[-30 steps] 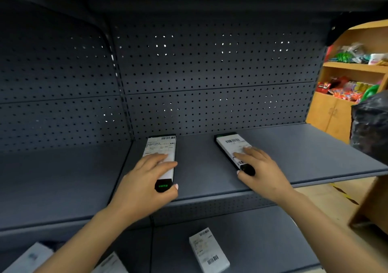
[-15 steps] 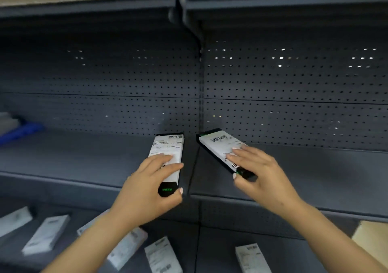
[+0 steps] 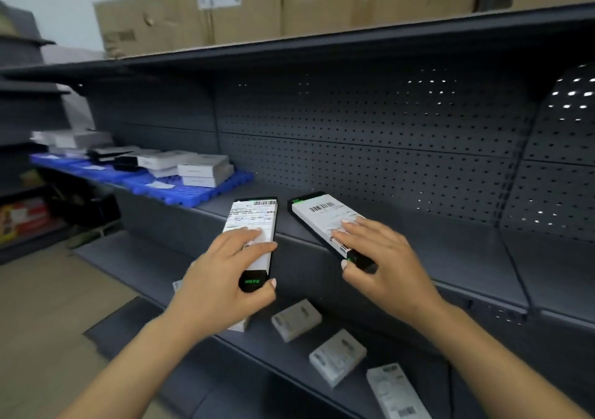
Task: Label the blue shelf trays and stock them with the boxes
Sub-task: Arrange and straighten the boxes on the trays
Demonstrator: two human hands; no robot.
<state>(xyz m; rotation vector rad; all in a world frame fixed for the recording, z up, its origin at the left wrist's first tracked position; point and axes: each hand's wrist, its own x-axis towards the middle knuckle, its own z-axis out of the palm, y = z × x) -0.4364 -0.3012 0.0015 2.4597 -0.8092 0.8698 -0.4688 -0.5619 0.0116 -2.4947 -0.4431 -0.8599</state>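
Note:
My left hand grips a long black box with a white barcode label, held in front of the middle shelf's edge. A second long black labelled box is in my right hand, tilted to the left. Both boxes are off the shelf surface. Blue shelf trays lie on the middle shelf at the left. They carry stacked white and black boxes and small white labels.
Several white boxes lie loose on the lower dark shelf. Perforated back panels close the rack behind. Cardboard cartons stand on the top shelf. Tan floor and another rack are at the left.
My view has swung left and up along the rack, bringing the blue trays and cartons into sight. Both hands have lifted their boxes off the shelf and carried them left.

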